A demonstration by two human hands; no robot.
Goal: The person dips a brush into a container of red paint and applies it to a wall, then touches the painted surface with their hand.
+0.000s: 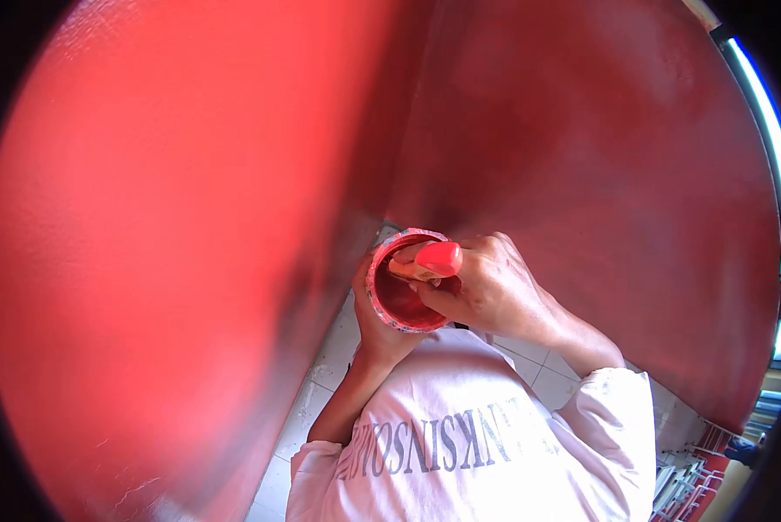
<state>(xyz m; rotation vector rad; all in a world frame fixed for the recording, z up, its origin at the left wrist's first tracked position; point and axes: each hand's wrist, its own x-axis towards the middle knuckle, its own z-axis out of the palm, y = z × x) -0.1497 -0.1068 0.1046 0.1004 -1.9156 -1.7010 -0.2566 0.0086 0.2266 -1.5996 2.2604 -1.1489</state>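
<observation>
Tub at centre is clasped by the left grip, a red-ended handle by the right grip; tiled floor, lower centre, is flanked by red panels.

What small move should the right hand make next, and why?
The right hand should probably lift the red-ended tool slowly: it grips the tool at the opening of the cup, the left hand holds the cup, and its inside looks coated red, so drips seem possible.

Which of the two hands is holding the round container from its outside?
The left hand: it curls around the container's outer wall, whereas the right hand grips a red-ended tool at the opening.
</observation>
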